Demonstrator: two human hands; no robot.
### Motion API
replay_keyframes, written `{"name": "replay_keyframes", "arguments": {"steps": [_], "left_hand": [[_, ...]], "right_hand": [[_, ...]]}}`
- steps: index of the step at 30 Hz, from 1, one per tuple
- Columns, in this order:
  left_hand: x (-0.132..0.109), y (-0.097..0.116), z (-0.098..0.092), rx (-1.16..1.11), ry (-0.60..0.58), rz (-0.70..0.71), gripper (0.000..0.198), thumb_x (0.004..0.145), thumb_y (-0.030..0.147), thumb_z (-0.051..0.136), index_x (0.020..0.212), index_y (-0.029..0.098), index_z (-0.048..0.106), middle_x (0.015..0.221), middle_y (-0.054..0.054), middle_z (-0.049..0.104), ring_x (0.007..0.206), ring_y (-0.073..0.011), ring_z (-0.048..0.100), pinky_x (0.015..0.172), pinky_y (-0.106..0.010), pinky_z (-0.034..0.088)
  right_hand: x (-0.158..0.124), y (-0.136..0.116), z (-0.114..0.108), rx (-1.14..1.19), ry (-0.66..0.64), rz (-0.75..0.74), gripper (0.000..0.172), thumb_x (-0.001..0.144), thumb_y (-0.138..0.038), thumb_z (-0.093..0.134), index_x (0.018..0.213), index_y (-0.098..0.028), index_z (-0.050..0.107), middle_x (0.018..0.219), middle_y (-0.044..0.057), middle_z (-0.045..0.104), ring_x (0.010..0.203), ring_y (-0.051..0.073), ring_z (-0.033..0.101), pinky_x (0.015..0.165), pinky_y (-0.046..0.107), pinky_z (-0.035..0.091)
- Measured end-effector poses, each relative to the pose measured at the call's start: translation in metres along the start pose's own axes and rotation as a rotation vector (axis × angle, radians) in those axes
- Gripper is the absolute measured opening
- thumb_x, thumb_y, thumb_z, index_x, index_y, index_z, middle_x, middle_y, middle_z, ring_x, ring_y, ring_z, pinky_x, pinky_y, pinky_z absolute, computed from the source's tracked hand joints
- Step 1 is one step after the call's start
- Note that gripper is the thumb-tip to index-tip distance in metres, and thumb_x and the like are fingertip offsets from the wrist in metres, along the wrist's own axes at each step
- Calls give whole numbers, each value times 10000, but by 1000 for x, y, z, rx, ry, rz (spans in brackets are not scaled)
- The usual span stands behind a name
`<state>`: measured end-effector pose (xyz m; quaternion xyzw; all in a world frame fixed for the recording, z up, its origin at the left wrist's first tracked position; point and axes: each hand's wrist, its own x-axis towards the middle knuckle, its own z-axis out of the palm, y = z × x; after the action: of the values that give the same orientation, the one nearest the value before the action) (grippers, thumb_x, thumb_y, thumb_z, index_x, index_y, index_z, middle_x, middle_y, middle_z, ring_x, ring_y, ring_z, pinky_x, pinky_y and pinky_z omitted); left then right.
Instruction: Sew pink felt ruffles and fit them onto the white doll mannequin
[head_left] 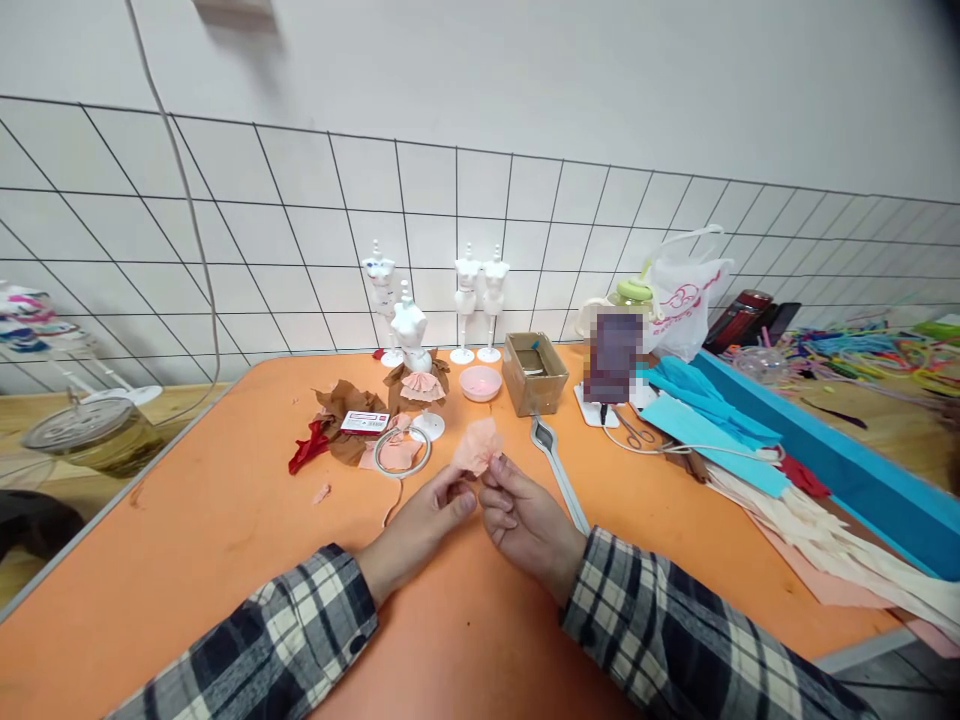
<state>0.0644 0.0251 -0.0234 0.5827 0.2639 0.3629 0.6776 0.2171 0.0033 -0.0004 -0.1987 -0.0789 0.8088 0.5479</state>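
My left hand (pixel 424 525) and my right hand (pixel 525 520) meet over the orange table (pixel 187 560), both pinching a small crumpled piece of pink crepe paper (pixel 478 445) between the fingertips. Both sleeves are plaid. Just beyond the paper stands a small white mannequin (pixel 411 335) wearing a pink and brown paper skirt (pixel 421 385). A tape ring (pixel 401 452) lies left of the paper, over pink scraps.
Brown and red paper scraps (pixel 330 430) lie at left. Three bare white mannequins (pixel 480 290), a pink bowl (pixel 480 382) and a cardboard box (pixel 534 373) stand at the back. A grey tool (pixel 559 470), scissors (pixel 637 430), blue paper (pixel 705 405) and cream strips (pixel 825 540) lie right.
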Motion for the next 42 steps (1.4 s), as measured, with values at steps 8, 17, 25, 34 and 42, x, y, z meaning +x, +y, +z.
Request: {"name": "replay_keyframes", "arguments": {"steps": [8, 17, 25, 34, 42], "left_hand": [[-3, 6, 3, -232, -33, -37, 578, 861, 575, 543, 1313, 215, 552, 1317, -113, 564, 1271, -264, 457, 1099, -428, 316], [1, 6, -7, -259, 22, -119, 351, 830, 401, 677, 1090, 166, 693, 1158, -109, 665, 1050, -213, 591, 971, -347, 414], [5, 17, -14, -480, 63, -85, 148, 809, 242, 712, 928, 154, 708, 1155, -76, 656, 1113, -202, 573, 1061, -355, 360], [3, 12, -15, -342, -18, -197, 216, 871, 319, 638, 935, 122, 698, 838, -57, 624, 799, -140, 550, 833, -300, 440], [4, 12, -13, -174, -47, -185, 248, 851, 390, 644, 909, 149, 659, 813, -30, 550, 779, -147, 485, 804, -319, 409]], "right_hand": [[-6, 20, 0, -39, 15, 137, 276, 729, -191, 782, 888, -170, 557, 693, -70, 551, 441, -5, 431, 340, 85, 255], [-11, 22, 3, -107, 14, 159, 320, 727, -247, 778, 921, -206, 528, 733, -76, 550, 521, 5, 487, 449, 92, 351], [-2, -15, -3, -1021, 107, -253, 201, 822, -388, 577, 910, -215, 524, 604, -90, 345, 456, 62, 264, 422, 184, 200], [-11, -30, -1, -1739, -226, -912, 314, 815, -251, 634, 1128, -241, 599, 966, 48, 597, 834, 184, 548, 748, 311, 432], [5, -34, -13, -1808, -247, -736, 351, 809, -159, 640, 1152, -231, 645, 949, 46, 613, 848, 171, 569, 765, 308, 454]]}}
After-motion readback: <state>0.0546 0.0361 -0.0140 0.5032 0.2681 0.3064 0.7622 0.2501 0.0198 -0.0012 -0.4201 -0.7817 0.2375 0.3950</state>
